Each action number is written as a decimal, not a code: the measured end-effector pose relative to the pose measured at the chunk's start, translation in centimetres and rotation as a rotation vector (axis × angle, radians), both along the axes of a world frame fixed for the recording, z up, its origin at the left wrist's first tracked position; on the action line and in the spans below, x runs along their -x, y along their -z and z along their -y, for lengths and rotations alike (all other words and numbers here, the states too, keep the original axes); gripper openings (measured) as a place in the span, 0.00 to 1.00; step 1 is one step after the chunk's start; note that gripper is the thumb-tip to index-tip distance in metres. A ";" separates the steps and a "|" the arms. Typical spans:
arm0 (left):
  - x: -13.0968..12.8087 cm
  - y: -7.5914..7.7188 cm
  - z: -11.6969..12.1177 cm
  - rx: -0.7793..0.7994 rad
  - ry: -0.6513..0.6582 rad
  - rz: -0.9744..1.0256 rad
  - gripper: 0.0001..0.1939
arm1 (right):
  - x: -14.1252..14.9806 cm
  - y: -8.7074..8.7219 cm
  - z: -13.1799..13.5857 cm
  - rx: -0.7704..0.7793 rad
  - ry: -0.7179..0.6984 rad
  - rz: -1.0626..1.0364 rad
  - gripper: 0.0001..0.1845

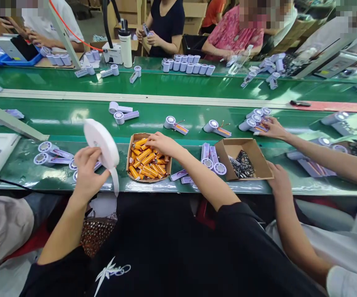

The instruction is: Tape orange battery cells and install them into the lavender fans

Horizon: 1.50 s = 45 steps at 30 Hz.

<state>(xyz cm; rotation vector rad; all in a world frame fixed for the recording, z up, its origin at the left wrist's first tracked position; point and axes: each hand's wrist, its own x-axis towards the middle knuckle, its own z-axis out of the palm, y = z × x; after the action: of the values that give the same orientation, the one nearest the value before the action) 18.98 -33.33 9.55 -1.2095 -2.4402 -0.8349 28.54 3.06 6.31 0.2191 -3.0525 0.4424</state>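
Observation:
My left hand [88, 167] is closed on a roll of white tape [102, 142], held upright above the bench's near edge. A loose end of the tape hangs down beside my fingers. My right hand [163, 145] reaches over the far side of a small cardboard box [128, 165] full of orange-wrapped cylindrical batteries [147, 159]. Its fingers are bent down and together among the batteries; whatever they pinch is hidden. Lilac handheld fan bodies [50, 153] lie left of the tape, partly behind my left hand. More fan bodies [209, 159] rest right of the battery box.
A co-worker's hands [273, 128] are at the right, one at fan parts and one by an open cardboard box [260, 163] of small dark parts. Opened fans with wires [177, 125] lie on the green belt [147, 117]. Several people sit across the line.

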 end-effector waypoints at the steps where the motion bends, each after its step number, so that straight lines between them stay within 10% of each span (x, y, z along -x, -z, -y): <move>1: 0.0 0.7 -0.9 0.031 0.027 -0.014 0.29 | 0.5 0.1 -0.4 0.010 0.009 0.010 0.24; 7: 0.0 3.3 -3.1 0.081 0.103 0.041 0.29 | -1.4 0.6 -2.2 0.703 0.278 -0.025 0.18; 10: -0.2 3.8 -3.2 0.088 0.130 0.047 0.30 | -3.7 0.5 -1.8 1.194 0.336 -0.017 0.28; 14: -0.8 4.3 -4.3 0.124 0.170 0.023 0.29 | -5.1 0.0 1.5 1.437 0.316 -0.078 0.39; 31: -3.4 2.4 -4.7 0.272 0.315 -0.307 0.31 | -8.6 -1.2 5.8 1.006 0.380 -0.321 0.26; 38: -2.4 -1.1 -4.9 0.326 0.443 -0.450 0.32 | -8.6 -3.0 3.7 1.225 0.276 -0.057 0.37; 45: -3.5 -2.2 -5.9 0.256 0.479 -0.466 0.36 | -9.0 -4.5 2.5 1.360 0.297 -0.042 0.23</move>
<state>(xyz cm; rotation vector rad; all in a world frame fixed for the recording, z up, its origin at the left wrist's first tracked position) 22.44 -27.43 11.79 -1.8810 -1.9425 -0.2891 37.57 0.60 10.76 -0.2762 -1.9983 2.1352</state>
